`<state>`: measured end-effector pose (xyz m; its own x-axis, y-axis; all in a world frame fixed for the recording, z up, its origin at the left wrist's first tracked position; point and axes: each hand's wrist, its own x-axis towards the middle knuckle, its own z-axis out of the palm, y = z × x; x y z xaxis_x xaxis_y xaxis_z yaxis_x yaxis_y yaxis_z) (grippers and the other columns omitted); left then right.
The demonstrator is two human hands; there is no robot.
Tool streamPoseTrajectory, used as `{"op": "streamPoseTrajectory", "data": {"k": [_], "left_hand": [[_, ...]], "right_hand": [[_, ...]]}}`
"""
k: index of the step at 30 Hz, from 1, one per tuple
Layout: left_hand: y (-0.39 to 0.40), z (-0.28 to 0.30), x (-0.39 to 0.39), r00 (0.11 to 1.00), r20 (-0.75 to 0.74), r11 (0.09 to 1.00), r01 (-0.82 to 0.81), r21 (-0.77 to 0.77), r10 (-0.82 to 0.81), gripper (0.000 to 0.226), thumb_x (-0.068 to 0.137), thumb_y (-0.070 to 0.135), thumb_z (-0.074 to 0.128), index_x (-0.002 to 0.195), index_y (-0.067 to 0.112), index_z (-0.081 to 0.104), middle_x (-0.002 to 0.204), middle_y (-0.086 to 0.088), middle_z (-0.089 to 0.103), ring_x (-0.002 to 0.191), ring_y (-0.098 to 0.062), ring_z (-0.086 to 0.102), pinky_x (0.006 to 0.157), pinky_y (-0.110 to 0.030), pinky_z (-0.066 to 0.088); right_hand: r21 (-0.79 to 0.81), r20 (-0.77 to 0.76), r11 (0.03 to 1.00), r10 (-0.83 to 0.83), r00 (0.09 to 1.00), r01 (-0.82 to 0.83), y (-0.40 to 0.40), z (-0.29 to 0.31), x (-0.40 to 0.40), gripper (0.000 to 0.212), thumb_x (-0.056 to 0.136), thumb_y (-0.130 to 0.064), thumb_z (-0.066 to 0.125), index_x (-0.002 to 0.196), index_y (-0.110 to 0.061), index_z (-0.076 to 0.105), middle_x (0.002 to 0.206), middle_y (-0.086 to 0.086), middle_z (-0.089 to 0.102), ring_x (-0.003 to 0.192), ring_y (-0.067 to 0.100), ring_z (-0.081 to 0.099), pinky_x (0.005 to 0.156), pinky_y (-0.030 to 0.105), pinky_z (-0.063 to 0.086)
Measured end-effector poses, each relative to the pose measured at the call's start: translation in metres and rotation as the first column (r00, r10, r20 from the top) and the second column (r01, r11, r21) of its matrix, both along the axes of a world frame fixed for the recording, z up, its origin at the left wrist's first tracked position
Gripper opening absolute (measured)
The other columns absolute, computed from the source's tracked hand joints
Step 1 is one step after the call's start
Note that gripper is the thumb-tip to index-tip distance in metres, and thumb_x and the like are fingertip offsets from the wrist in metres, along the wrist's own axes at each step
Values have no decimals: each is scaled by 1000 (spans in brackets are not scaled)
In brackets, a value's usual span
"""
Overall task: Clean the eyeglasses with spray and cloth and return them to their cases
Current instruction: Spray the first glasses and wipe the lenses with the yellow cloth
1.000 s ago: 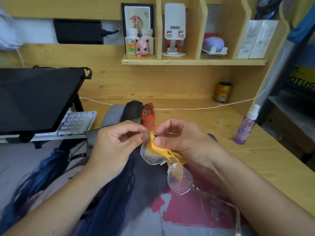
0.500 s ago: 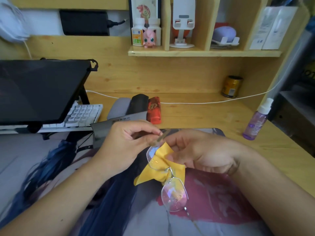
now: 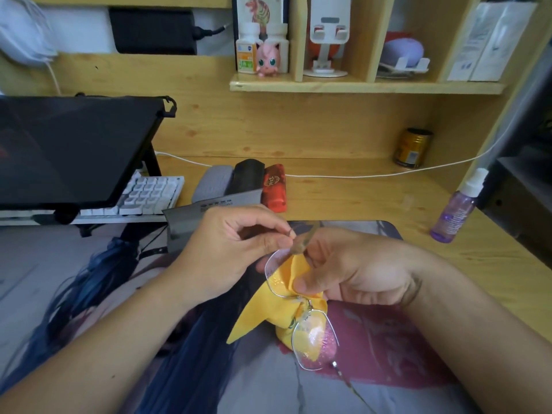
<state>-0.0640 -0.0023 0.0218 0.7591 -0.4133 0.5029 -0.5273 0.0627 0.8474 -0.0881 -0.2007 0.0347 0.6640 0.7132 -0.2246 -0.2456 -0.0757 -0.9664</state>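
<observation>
Centrally, above the printed desk mat point(image 3: 388, 339), both hands hold the thin wire-rimmed eyeglasses point(image 3: 301, 309); the left hand point(image 3: 227, 252) pinches the frame's hinge end between thumb and forefinger, fingers curled; the right hand point(image 3: 352, 270) grips the yellow microfibre cloth point(image 3: 268, 309) folded around the upper lens, thumb pressing it on; the lower lens hangs clear of the hands, cloth behind it; well apart on the wooden desk point(image 3: 358, 195) stand a purple spray bottle point(image 3: 457, 207) and, side by side, grey, black and red glasses cases point(image 3: 245, 180).
</observation>
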Motion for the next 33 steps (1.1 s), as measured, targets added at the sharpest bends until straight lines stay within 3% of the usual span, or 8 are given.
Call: {"op": "streamPoseTrajectory", "data": {"k": [2,6,9,16,21,27,29,33], "left_hand": [[0,0,1,1000,-14,1000,-11,-21,11,15,76,9,77,77,25,79,82,-10,73,73,-42,63,67,-51,52],[0,2,1,1000,4,1000,-1,5,1,10,76,6,77,79,16,76,80,1,74,78,-12,69,76,-24,54],[1,2,1,1000,24,999,11,32,-12,11,76,8,76,81,17,75,80,5,74,79,-9,69,77,-20,53],[1,0,2,997,59,998,39,55,-42,8,79,16,78,84,22,78,82,4,73,79,-14,68,76,-24,51],[-2,1,3,997,77,1000,17,15,-18,10,77,15,78,82,24,77,82,5,73,78,-11,67,75,-24,53],[4,1,8,993,55,994,-104,-28,106,6,80,18,77,85,22,76,84,7,75,82,-12,70,79,-25,53],[4,1,7,993,62,995,-102,-16,103,6,80,24,77,85,22,75,84,7,75,83,-14,70,80,-26,53],[4,0,8,993,77,996,-85,-12,86,7,77,27,82,81,31,77,83,1,73,80,-18,67,78,-32,52]], "right_hand": [[35,-22,999,0,1000,1,0,-1,1,37,84,12,54,116,-5,62,102,17,62,92,29,62,98,52,39],[78,-41,997,13,999,-10,5,-2,0,45,84,16,51,120,-9,59,107,21,55,95,32,59,99,55,36],[68,-59,998,-2,998,6,6,-2,0,46,82,15,55,120,-12,61,103,20,60,94,31,61,100,57,36],[-35,-46,998,-46,998,44,10,4,-5,42,78,18,63,113,-5,59,81,5,71,75,19,70,79,37,56],[-77,96,978,-185,978,193,16,8,-9,40,80,23,64,91,-14,57,52,-8,59,48,3,60,51,16,47],[60,98,935,-354,930,350,22,4,-7,42,82,2,75,121,-4,62,76,9,68,67,20,66,73,38,52],[100,33,957,-277,960,273,20,6,-7,37,87,3,70,122,-7,61,81,8,67,72,21,67,74,38,55],[138,-88,985,-94,992,106,10,6,-5,57,85,14,57,138,-5,50,111,29,58,102,39,60,98,54,48]]}}
